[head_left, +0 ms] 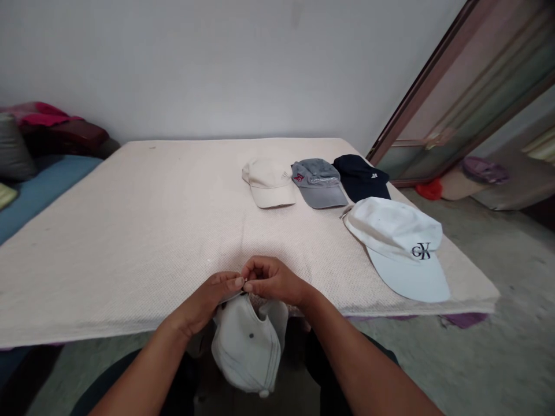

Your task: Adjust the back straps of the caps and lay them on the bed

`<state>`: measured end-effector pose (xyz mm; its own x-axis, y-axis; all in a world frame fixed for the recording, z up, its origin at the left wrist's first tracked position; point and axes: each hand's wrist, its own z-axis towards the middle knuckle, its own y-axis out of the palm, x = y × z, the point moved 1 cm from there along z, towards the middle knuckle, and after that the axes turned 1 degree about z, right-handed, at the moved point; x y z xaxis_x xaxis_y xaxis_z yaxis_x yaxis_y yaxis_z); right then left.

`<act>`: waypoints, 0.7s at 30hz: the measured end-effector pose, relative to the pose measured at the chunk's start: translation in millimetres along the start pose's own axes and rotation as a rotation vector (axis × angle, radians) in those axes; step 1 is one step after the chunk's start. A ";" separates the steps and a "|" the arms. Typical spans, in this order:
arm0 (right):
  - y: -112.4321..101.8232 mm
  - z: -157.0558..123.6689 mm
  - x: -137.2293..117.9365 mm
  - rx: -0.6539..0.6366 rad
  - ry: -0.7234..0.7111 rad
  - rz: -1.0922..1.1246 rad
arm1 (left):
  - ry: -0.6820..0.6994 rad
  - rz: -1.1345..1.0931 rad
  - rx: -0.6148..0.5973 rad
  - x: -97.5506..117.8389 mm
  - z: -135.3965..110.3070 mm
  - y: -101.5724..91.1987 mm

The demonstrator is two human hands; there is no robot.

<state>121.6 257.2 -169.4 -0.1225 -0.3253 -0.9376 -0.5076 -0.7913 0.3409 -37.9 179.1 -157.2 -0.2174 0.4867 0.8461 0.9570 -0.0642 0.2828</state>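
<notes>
A white cap [249, 349] hangs below the near edge of the table, its crown pointing down toward my lap. My left hand [214, 297] and my right hand [271, 280] meet just above it, both closed in a pinch on the strap at the cap's back opening. Further out on the cream cloth [143, 231] lie a white cap with a dark logo [401, 245] at the right, and a row of three caps behind it: cream [269, 182], grey [318, 182] and navy [362, 176].
A blue mattress [39, 188] with pillows and red fabric lies at the left. A framed glass door [468, 98] leans at the right above the bare concrete floor [498, 352]. A pale wall stands behind the table.
</notes>
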 end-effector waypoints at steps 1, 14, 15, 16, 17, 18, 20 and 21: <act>0.0 -0.2 0.3 0.003 0.007 0.007 | -0.015 -0.003 -0.005 0.5 -0.1 1.2; -3.9 -2.0 -0.6 0.015 0.023 0.120 | -0.033 -0.106 -0.042 1.7 -1.8 2.4; -4.3 -2.0 0.0 0.018 0.026 0.127 | -0.034 -0.111 -0.047 2.5 -2.0 3.1; -4.7 -2.2 0.3 0.021 0.031 0.133 | -0.037 -0.116 -0.055 3.3 -2.3 3.8; -5.0 -2.4 0.3 0.024 0.034 0.139 | -0.041 -0.122 -0.066 4.0 -2.5 4.4; -5.3 -2.8 0.1 0.024 0.037 0.141 | -0.045 -0.129 -0.078 4.5 -2.7 4.7; -5.5 -3.7 -1.4 0.022 0.039 0.142 | -0.052 -0.139 -0.095 4.5 -2.5 4.5; -5.4 -4.2 -2.3 0.022 0.038 0.144 | -0.059 -0.141 -0.099 3.8 -2.1 3.9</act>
<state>128.2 260.1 -168.8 -0.1638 -0.4545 -0.8756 -0.5059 -0.7232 0.4701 -35.3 178.9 -151.9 -0.3336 0.5466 0.7680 0.8938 -0.0756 0.4421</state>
